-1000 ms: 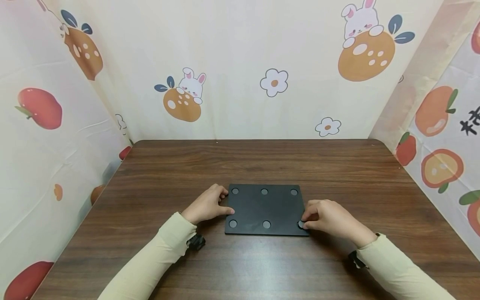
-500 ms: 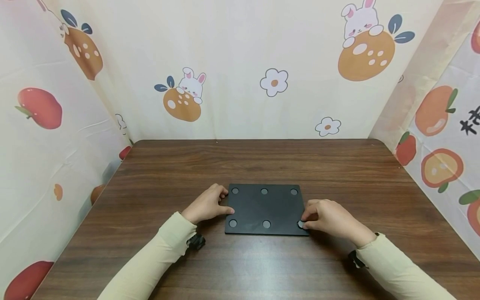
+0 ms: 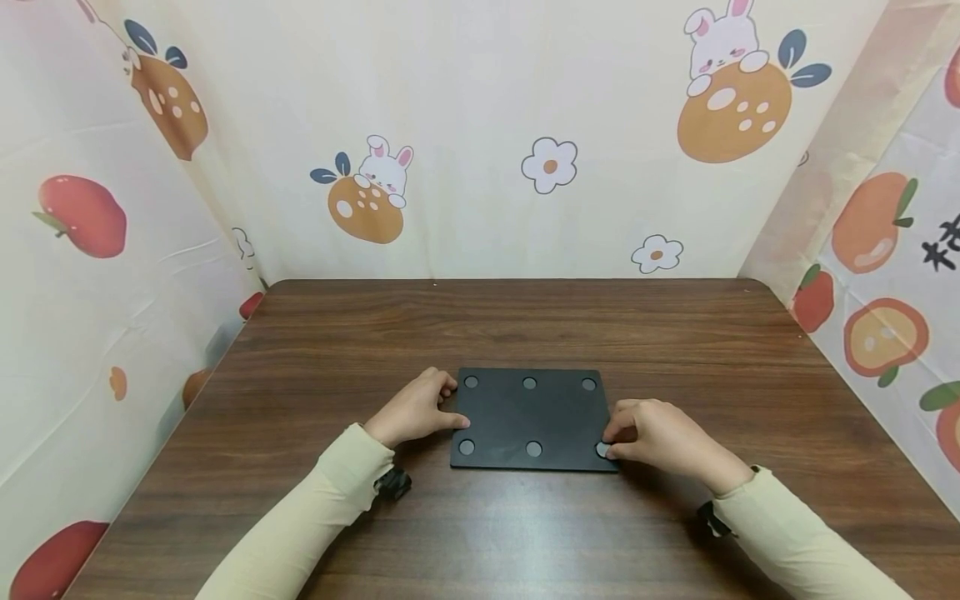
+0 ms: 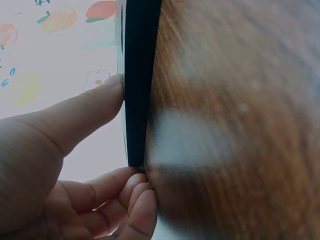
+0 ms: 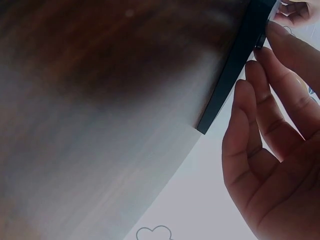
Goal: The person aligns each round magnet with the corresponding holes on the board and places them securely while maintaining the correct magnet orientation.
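A flat black rectangular board (image 3: pixel 528 417) lies on the table, with several small grey round spots along its far and near edges. My left hand (image 3: pixel 422 408) grips its left edge, thumb over the top face, other fingers curled at the side; the left wrist view shows the thumb (image 4: pixel 95 105) against the board's face. At the near right corner my right hand (image 3: pixel 660 437) pinches a small dark disc (image 5: pixel 260 41) between thumb and forefinger, right at the round spot (image 3: pixel 602 450) there. Its other fingers (image 5: pixel 245 110) bend loosely beside the board. The fingertips partly hide the disc.
The brown wood-grain table (image 3: pixel 495 325) extends around the board on all sides. A cream curtain (image 3: pixel 465 83) printed with rabbits and fruit hangs behind it, with more printed cloth at left and right. A dark wrist camera (image 3: pixel 393 482) sits under the left cuff.
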Demonstrator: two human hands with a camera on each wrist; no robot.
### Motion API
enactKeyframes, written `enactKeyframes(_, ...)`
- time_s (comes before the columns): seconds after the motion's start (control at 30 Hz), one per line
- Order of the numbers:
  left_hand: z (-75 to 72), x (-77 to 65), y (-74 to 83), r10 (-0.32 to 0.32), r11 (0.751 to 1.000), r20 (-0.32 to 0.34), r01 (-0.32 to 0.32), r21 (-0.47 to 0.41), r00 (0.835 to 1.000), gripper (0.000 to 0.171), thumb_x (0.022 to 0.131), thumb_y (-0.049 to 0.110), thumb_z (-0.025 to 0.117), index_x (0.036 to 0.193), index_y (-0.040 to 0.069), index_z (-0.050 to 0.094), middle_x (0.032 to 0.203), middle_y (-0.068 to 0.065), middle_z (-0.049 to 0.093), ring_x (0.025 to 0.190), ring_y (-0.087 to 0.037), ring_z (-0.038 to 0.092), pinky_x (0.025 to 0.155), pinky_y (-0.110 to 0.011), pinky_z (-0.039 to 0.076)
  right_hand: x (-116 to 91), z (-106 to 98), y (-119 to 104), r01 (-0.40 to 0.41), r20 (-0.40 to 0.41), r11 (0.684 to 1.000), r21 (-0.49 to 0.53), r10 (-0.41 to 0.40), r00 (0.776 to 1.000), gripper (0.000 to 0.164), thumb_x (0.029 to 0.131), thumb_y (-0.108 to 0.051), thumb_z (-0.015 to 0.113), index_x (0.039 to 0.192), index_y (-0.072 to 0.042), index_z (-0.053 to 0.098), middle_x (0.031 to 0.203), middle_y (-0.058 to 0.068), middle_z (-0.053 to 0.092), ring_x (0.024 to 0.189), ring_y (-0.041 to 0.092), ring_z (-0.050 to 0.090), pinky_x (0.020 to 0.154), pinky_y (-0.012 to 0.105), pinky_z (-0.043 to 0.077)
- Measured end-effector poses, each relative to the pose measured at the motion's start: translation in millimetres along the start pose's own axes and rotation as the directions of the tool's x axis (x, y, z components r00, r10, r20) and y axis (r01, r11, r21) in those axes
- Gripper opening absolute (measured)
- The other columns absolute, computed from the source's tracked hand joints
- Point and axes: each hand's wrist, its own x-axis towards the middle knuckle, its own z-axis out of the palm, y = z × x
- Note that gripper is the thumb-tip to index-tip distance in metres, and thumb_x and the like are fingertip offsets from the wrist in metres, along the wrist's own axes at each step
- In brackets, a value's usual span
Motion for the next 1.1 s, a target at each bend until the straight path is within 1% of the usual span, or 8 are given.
enactKeyframes(0.17,0.2,-0.6,-0.3,0.002,1.000,-0.001,-0.002,0.005,1.000,0.054,0.079,0.031,0.083,0.120,0.004,0.061,0.111,-0.006,0.055,0.099,-0.019,0.055,0.090,-0.039,0.049,0.0,0.5,1.0,0.002,0.002,1.000,-0.002,-0.002,1.000,0.010,0.078,-0.021,0.082,0.085,-0.026,0.076,0.085,-0.017,0.060,0.070,-0.005,0.053,0.062,0.021,0.046)
enactKeyframes(0.43,0.6,-0.9,-0.1,-0.003,1.000,-0.005,0.003,0.000,1.000,0.055,0.078,0.031,0.084,0.120,0.004,0.061,0.112,-0.006,0.056,0.100,-0.019,0.055,0.091,-0.039,0.049,1.2,2.4,3.2,0.020,-0.018,1.000,-0.021,-0.020,1.000,0.011,0.077,-0.024,0.082,0.084,-0.028,0.076,0.085,-0.019,0.060,0.074,-0.002,0.057,0.065,0.023,0.047)
enactKeyframes(0.7,0.3,-0.8,0.5,-0.004,1.000,-0.005,0.004,-0.006,1.000,0.055,0.078,0.031,0.084,0.120,0.004,0.060,0.112,-0.006,0.056,0.100,-0.019,0.055,0.091,-0.039,0.049,1.6,1.7,2.8,0.016,-0.016,1.000,-0.010,-0.016,1.000,0.010,0.078,-0.024,0.082,0.085,-0.027,0.076,0.085,-0.019,0.061,0.073,-0.003,0.056,0.064,0.022,0.047)
enactKeyframes(0.8,-0.1,-0.5,0.7,0.001,1.000,-0.002,-0.001,-0.005,1.000,0.055,0.078,0.031,0.083,0.120,0.004,0.060,0.111,-0.006,0.056,0.100,-0.019,0.056,0.091,-0.039,0.049,2.0,0.8,3.1,0.017,-0.024,1.000,0.005,-0.017,1.000,0.009,0.080,-0.025,0.081,0.086,-0.027,0.076,0.085,-0.018,0.061,0.072,-0.005,0.055,0.063,0.021,0.046)
enactKeyframes(0.93,0.3,0.1,0.2,0.003,1.000,-0.003,-0.003,-0.001,1.000,0.055,0.078,0.031,0.083,0.121,0.004,0.061,0.112,-0.006,0.056,0.101,-0.019,0.056,0.091,-0.040,0.049,3.1,-1.5,3.5,0.008,-0.048,0.999,0.037,-0.006,0.999,0.004,0.085,-0.026,0.077,0.089,-0.026,0.076,0.084,-0.018,0.062,0.072,-0.005,0.054,0.063,0.021,0.046)
enactKeyframes(1.1,0.4,0.5,-0.5,0.003,1.000,0.001,-0.003,0.000,1.000,0.055,0.079,0.031,0.083,0.121,0.003,0.060,0.112,-0.007,0.056,0.102,-0.020,0.056,0.092,-0.040,0.049,6.0,-6.3,4.8,-0.026,-0.092,0.998,0.056,0.031,0.995,0.005,0.089,-0.029,0.072,0.091,-0.025,0.075,0.083,-0.017,0.063,0.071,-0.003,0.053,0.064,0.021,0.047)
